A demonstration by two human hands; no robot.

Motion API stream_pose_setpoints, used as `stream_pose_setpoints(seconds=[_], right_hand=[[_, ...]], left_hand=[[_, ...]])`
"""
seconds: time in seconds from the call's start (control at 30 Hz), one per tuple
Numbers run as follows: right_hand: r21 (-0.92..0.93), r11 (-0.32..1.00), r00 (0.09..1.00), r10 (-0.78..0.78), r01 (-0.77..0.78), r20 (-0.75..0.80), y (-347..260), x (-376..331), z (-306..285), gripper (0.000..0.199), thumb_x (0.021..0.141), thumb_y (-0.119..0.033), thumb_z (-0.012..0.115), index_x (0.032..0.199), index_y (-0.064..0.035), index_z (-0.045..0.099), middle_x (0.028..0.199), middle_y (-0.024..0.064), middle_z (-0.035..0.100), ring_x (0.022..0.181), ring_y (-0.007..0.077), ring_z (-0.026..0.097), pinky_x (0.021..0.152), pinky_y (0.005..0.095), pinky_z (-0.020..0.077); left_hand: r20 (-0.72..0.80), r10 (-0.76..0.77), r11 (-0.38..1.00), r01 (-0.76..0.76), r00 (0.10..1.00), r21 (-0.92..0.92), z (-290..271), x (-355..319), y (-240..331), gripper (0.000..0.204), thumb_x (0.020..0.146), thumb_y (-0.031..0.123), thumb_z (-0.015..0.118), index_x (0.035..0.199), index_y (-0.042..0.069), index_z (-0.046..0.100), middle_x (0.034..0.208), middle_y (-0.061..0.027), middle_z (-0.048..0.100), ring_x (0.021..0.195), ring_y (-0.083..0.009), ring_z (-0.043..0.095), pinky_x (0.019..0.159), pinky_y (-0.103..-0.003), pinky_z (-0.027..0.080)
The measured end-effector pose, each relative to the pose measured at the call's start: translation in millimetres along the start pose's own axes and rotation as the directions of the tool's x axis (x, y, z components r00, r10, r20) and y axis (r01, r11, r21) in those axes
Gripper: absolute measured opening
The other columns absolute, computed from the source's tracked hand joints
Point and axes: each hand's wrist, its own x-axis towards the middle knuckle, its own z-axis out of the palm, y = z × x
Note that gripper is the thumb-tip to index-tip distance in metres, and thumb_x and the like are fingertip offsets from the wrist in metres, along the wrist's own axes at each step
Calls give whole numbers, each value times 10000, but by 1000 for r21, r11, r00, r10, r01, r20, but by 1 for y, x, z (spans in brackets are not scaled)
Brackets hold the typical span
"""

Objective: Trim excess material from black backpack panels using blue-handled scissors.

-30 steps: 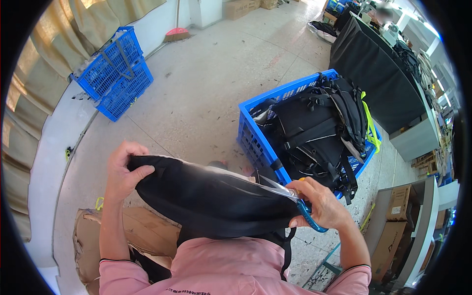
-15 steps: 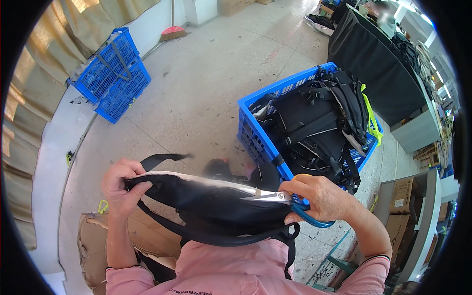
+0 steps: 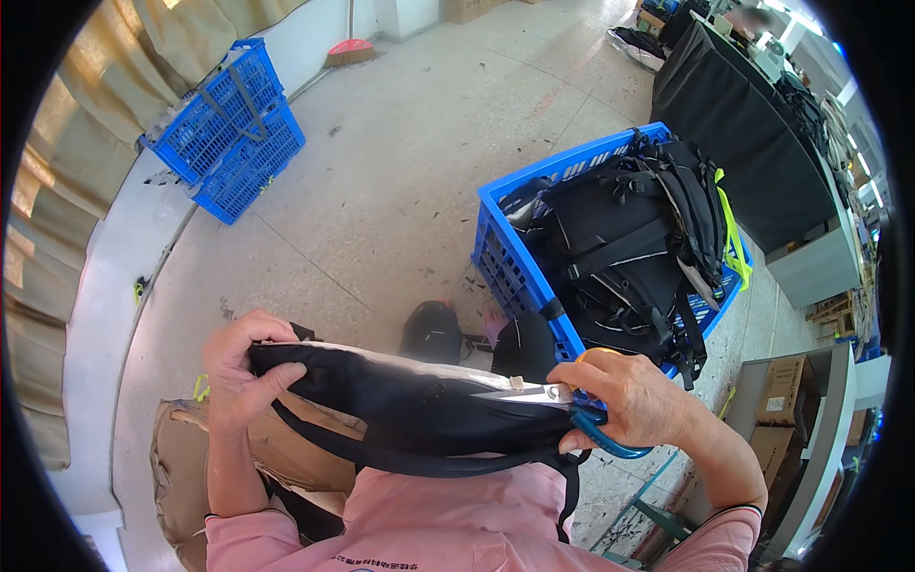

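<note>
A long black fabric piece (image 3: pixel 381 396) with a pale edge is stretched between my hands in front of my pink shirt. My left hand (image 3: pixel 250 374) pinches its left end, with the thumb on the near side. In my right hand (image 3: pixel 629 405) are scissors (image 3: pixel 534 394) with blue handles, and a bit of orange shows at the top of the grip. Their metal blades point left and lie along the pale edge. A small pale scrap sits at the blades. Whether the right fingers also pinch the fabric's right end is hidden. A black strap loops below the piece.
A blue crate (image 3: pixel 529 272) ahead to the right holds several black packs (image 3: pixel 620 229). Stacked blue crates (image 3: pixel 229 133) stand by the left wall. Brown cardboard (image 3: pixel 181 467) lies at lower left. A shelf with boxes (image 3: pixel 786 391) is at right, below a black-draped table (image 3: pixel 739 133).
The loose strap end that stuck out beyond my left hand has dropped back out of sight. The scissors stay by the pale edge, their blades slightly lower. The whole view has shifted a little.
</note>
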Motion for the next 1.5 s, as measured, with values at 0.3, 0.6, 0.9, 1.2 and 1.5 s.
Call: stream_pose_setpoints(seconds=[0.3, 0.6, 0.9, 1.2, 1.5], right_hand=[[-51, 998, 997, 37, -34, 60, -2, 4, 6, 528, 644, -449, 750, 982, -89, 561, 725, 79, 572, 684, 230, 585, 539, 315, 457], [-186, 981, 996, -73, 63, -48, -12, 18, 1, 553, 638, -464, 749, 1011, -104, 559, 744, 78, 575, 688, 226, 587, 540, 318, 464], [-140, 983, 990, -125, 116, -60, -6, 16, 10, 431, 708, -389, 715, 946, -77, 537, 672, 71, 535, 588, 240, 562, 513, 336, 464], [-215, 976, 999, -35, 26, -38, -11, 16, 9, 450, 703, -430, 707, 942, -87, 539, 651, 62, 495, 586, 231, 552, 522, 340, 461], [-335, 940, 994, -93, 69, -55, -19, 29, 7, 496, 702, -485, 687, 987, -104, 549, 683, 74, 485, 638, 221, 567, 558, 336, 458]], left_hand=[[-3, -60, 997, 60, 998, -40, -1, -4, 1, 267, 614, 49, 742, 832, 23, 590, 767, -65, 594, 684, -130, 534, 607, -238, 398], [29, -43, 998, 44, 999, -39, 3, 2, 1, 249, 615, 57, 740, 815, 29, 594, 738, -50, 596, 652, -129, 541, 581, -238, 397], [68, -81, 994, 86, 994, -65, 0, 2, 1, 233, 630, 67, 737, 819, 37, 605, 740, -40, 601, 667, -130, 564, 594, -239, 413], [119, -164, 966, 184, 979, -183, -3, 3, -3, 214, 669, 89, 741, 844, 46, 627, 756, -35, 650, 675, -104, 602, 611, -225, 449], [155, -194, 941, 228, 969, -250, -1, 4, -7, 211, 673, 100, 742, 842, 42, 629, 741, -23, 645, 681, -94, 596, 622, -221, 448]])
